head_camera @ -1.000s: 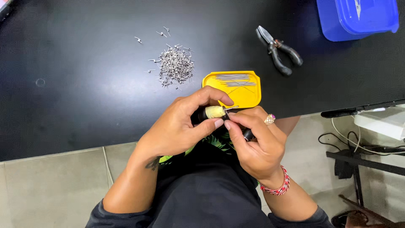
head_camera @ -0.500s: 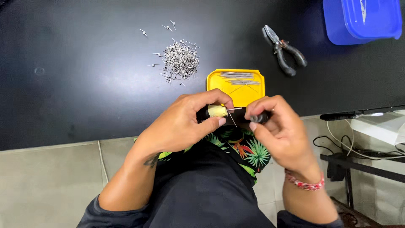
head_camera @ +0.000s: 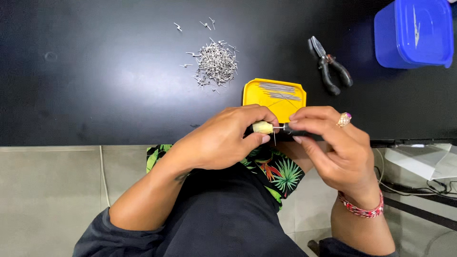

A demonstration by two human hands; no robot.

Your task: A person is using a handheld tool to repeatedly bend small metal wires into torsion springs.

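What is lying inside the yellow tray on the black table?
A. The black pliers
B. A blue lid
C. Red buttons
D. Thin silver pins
D: the yellow tray holds thin silver pins laid side by side, while the black pliers lie apart on the table to its right.

You sit in a small workshop: a black bench (head_camera: 95,95) bearing a far pile of small metal pins (head_camera: 215,64), black-handled pliers (head_camera: 329,66), a yellow plastic tray (head_camera: 273,99).
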